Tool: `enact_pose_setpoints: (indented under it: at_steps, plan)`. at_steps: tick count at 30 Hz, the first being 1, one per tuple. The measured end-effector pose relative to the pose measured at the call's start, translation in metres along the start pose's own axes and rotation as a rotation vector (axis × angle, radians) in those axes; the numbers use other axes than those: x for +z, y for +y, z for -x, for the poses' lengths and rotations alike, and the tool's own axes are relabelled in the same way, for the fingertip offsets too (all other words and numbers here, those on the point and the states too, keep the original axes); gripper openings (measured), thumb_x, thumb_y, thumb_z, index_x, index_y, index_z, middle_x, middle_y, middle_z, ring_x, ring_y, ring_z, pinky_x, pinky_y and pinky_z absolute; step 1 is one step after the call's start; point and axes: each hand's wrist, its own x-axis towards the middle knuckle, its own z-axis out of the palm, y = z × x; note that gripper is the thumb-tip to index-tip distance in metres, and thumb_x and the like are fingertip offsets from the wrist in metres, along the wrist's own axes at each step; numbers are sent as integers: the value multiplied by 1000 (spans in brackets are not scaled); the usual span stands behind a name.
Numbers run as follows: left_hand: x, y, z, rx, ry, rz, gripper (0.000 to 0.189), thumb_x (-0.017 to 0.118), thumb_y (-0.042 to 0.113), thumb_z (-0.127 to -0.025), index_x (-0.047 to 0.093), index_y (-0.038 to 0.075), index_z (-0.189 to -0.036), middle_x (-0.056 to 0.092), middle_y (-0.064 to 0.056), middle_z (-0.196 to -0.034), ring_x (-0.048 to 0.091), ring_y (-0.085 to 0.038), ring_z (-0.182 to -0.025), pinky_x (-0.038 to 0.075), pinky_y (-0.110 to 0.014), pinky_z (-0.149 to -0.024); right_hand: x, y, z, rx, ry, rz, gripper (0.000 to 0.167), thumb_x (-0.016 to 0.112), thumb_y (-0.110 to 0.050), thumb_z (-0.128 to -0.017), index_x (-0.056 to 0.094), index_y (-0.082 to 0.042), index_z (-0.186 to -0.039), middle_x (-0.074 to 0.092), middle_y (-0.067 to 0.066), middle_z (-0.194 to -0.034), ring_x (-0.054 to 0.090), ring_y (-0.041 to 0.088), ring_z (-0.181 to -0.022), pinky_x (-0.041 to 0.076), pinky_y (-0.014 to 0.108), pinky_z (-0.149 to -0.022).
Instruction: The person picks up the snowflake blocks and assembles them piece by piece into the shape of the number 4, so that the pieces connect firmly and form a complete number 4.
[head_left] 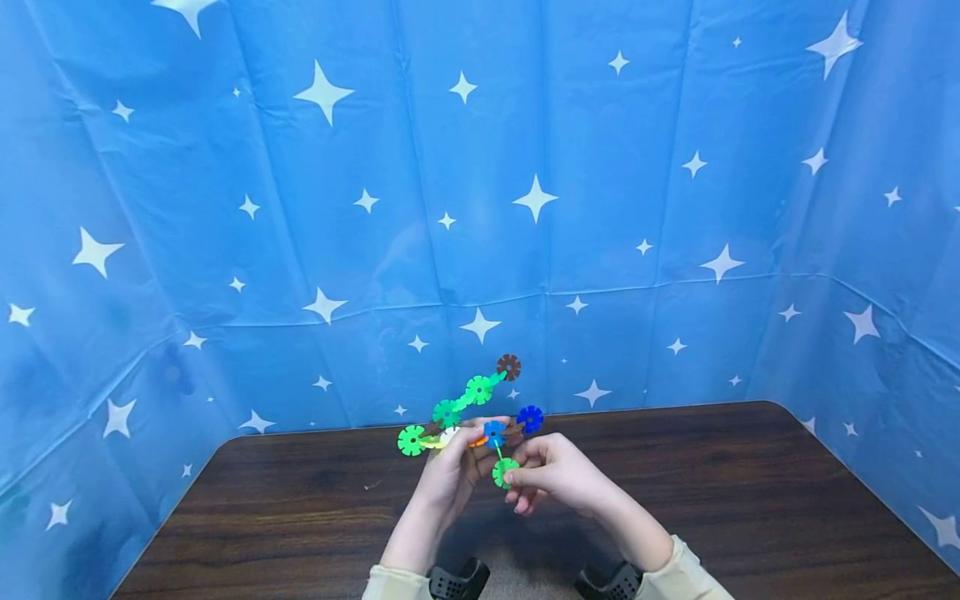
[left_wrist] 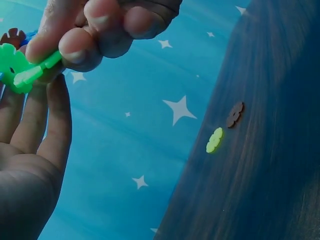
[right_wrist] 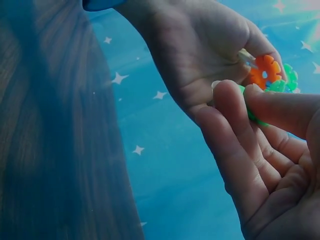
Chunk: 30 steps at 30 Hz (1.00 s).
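Observation:
In the head view, a joined chain of flower-shaped notched plastic discs is held above the table. My left hand (head_left: 450,471) grips it near the white disc (head_left: 450,437) and the blue disc (head_left: 493,433). From there one branch runs up through a green disc (head_left: 479,390) to a brown disc (head_left: 508,367); a dark blue disc (head_left: 530,419) sits at the right. My right hand (head_left: 562,475) pinches a light green disc (head_left: 502,473) between thumb and fingertips, below the blue one. An orange disc (right_wrist: 266,72) shows by the left hand's fingers in the right wrist view. Fingers partly hide the joints.
A dark wood-grain table (head_left: 300,517) lies beneath the hands. Two loose discs, one yellow-green (left_wrist: 214,140) and one brown (left_wrist: 235,115), lie on it in the left wrist view. Blue cloth with white stars (head_left: 480,208) hangs behind the table and along its sides.

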Motion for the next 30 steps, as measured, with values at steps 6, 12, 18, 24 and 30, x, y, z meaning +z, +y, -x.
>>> enact_pose_setpoints:
  at_steps: [6,12,18,24,30]
  plan:
    - [0,-1,1,-22,14,15,27,45,19,-101,68,12,-112,69,-4,-115,61,-21,-115,42,-38,-103,1,1,0,-13,17,15,12,65,-2,-90,62,9,-88,67,12,-70,65,15,-57,58,39,-60]
    - [-1,-3,0,-29,37,40,27,43,18,-101,68,14,-111,68,-1,-113,66,-15,-98,48,-34,-94,0,0,1,-33,2,8,11,65,-1,-89,62,8,-86,67,13,-70,65,15,-57,58,40,-60]
    - [0,-5,-1,-28,35,75,26,44,19,-101,69,16,-108,67,0,-115,65,-13,-91,47,-32,-92,0,0,1,-49,7,7,11,66,-1,-89,62,9,-86,67,13,-71,66,16,-57,58,40,-60]
    - [-1,-5,0,-43,70,47,26,46,19,-100,68,12,-112,66,-2,-116,64,-15,-94,48,-34,-91,1,0,0,-41,14,-5,12,66,-2,-89,62,8,-85,67,14,-71,66,16,-57,58,40,-61]
    - [-1,-2,0,-84,82,-42,33,49,27,-99,63,8,-122,63,-3,-123,61,-18,-107,47,-36,-92,0,2,0,-28,7,-5,13,65,-5,-91,60,6,-87,68,14,-74,66,17,-59,58,39,-61]
